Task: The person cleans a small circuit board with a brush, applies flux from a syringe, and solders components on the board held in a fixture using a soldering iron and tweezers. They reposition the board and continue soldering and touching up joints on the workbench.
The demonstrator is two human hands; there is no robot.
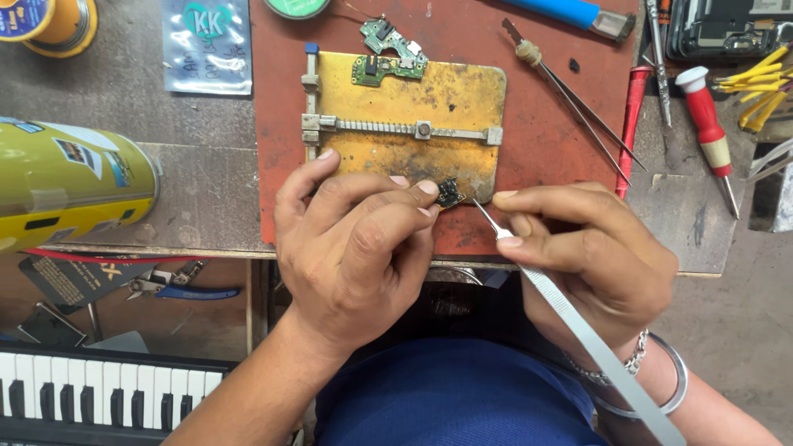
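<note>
- The left hand is closed, its fingertips pinching a small dark circuit piece at the lower right corner of the yellow holder plate.
- The right hand is closed around steel tweezers; their tip meets the piece's right edge.
- The plate lies on a red mat on the table; two green boards sit at the plate's top edge.
- Spare tweezers and a red screwdriver lie well apart to the right.
- Judgement: the piece is small, so the left fingertips should brace against the plate while the tweezers work with light pressure, or the piece may slip out.
</note>
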